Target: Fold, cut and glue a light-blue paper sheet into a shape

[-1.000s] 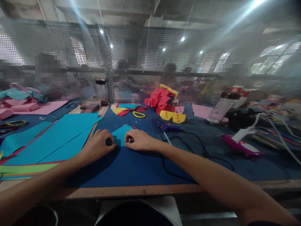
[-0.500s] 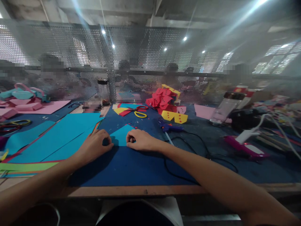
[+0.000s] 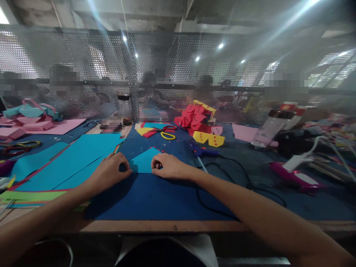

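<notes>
A small piece of blue paper [image 3: 142, 162] with a pointed top lies on the blue mat, between my hands. My left hand [image 3: 112, 170] has thumb and fingers pinched together at its left corner. On the right side, my right hand [image 3: 168, 165] grips the paper between thumb and curled fingers. The sheet's lower edge runs straight from one hand to the other. Large blue sheets [image 3: 75, 159] lie stacked beside my left hand, over sheets of other colours.
Scissors [image 3: 167, 135] rest on coloured scraps ahead. Behind are red folded paper pieces [image 3: 191, 116] and a yellow dotted piece [image 3: 208, 138]. A glue gun [image 3: 205, 152] with a black cord lies right. Bottles [image 3: 125, 110], a magenta device [image 3: 296, 176] and a perforated screen [image 3: 172, 55] stand around.
The view has shifted slightly, so things appear a little farther right. My left hand's fingertips have moved slightly left along the blue paper; my right hand keeps its grip.
</notes>
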Tool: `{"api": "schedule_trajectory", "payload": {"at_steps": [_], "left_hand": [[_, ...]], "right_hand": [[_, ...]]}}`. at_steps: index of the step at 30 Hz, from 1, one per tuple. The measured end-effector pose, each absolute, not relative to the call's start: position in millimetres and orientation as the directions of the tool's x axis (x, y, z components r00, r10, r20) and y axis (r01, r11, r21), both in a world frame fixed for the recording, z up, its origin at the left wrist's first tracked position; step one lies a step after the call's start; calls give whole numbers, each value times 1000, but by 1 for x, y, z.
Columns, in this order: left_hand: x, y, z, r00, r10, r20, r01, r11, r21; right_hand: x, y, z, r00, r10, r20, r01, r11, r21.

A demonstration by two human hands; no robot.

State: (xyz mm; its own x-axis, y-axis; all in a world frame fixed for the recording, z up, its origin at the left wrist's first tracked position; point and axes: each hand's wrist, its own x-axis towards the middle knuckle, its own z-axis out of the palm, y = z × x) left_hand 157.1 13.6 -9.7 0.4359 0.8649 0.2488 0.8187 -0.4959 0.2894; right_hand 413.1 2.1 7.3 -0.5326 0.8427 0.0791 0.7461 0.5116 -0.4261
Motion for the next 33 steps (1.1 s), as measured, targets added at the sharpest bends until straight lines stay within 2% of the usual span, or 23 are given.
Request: {"api": "schedule_trajectory", "payload": {"at_steps": [14, 26, 33], "left_hand": [[140, 20, -10, 418, 880, 223, 827, -471, 306], [124, 30, -12, 481, 859, 176, 794, -512, 327], [118, 35, -9, 524, 837, 155, 747, -540, 387]], "right_hand": [[414, 3, 7, -541, 837, 79, 742, 520, -423], [410, 0, 13, -511, 858, 52, 766, 482, -425], [410, 0, 12, -514, 856, 58, 764, 487, -423]]}}
